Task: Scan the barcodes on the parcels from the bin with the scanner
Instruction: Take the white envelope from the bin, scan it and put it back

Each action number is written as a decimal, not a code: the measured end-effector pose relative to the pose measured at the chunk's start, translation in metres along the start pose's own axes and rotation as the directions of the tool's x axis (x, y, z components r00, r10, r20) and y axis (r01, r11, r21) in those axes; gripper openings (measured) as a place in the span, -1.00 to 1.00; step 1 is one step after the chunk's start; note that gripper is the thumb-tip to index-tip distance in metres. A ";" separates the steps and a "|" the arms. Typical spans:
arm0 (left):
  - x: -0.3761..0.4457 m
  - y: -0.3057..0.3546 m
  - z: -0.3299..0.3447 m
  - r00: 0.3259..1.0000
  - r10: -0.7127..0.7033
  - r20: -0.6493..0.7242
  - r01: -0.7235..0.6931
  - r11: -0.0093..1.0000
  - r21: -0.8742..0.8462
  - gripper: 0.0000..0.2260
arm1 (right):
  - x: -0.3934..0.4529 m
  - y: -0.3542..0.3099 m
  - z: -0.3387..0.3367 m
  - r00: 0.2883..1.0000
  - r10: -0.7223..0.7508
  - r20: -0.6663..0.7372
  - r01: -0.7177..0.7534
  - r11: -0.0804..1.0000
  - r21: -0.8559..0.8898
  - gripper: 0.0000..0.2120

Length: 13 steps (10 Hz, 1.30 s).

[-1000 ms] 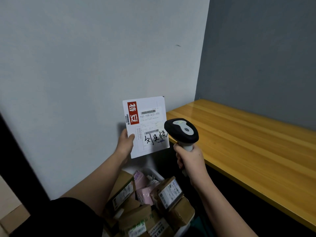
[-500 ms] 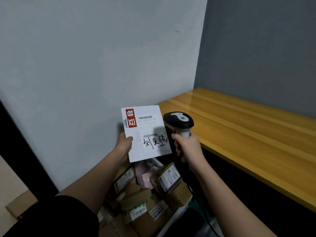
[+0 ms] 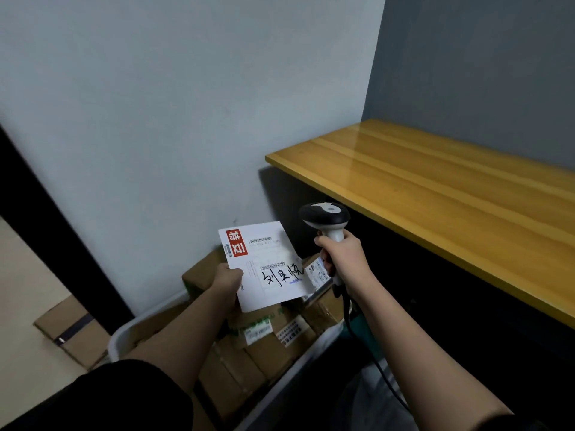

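- Many brown boxes [image 3: 264, 346] fill the white bin [image 3: 124, 337] on the floor.
- The left hand [image 3: 227, 283] pinches a flat white parcel [image 3: 264, 264] by its left edge, above the bin.
- The right hand [image 3: 342, 256] grips the scanner [image 3: 325, 214], just right of the parcel.
- A wooden table [image 3: 451, 188] stands beyond.

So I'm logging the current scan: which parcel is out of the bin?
The flat white envelope, held up by the left hand beside the scanner; the brown boxes all lie in the bin.
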State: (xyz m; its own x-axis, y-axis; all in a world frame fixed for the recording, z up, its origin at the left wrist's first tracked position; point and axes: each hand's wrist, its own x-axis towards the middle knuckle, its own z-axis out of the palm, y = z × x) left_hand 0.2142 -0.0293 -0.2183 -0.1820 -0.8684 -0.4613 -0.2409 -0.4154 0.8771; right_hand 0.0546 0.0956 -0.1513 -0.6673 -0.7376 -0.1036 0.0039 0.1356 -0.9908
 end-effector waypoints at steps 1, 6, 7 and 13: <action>0.002 -0.022 -0.005 0.999 -0.047 -0.024 0.047 0.998 0.038 -0.66 | -0.004 0.007 0.003 1.000 0.011 0.016 -0.011 1.000 0.000 -0.92; -0.016 -0.118 -0.040 0.923 -0.363 -0.130 0.368 0.930 0.016 -0.65 | -0.005 0.041 0.024 0.997 0.022 0.075 -0.020 1.000 -0.020 -0.91; -0.019 -0.129 -0.049 0.906 -0.400 -0.140 0.397 0.917 -0.047 -0.71 | -0.004 0.049 0.031 0.998 0.015 0.069 -0.011 0.998 -0.058 -0.92; -0.025 -0.167 -0.096 0.827 -0.509 -0.239 0.440 0.851 -0.288 -0.82 | -0.006 0.082 0.062 0.976 0.113 0.186 -0.107 0.993 -0.045 -0.89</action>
State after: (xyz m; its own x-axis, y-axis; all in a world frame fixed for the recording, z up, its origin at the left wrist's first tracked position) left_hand 0.3501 0.0356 -0.3409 0.2001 -0.5714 -0.7959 -0.0107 -0.8136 0.5814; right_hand 0.1049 0.0705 -0.2375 -0.5122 -0.8276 -0.2298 0.0417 0.2433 -0.9691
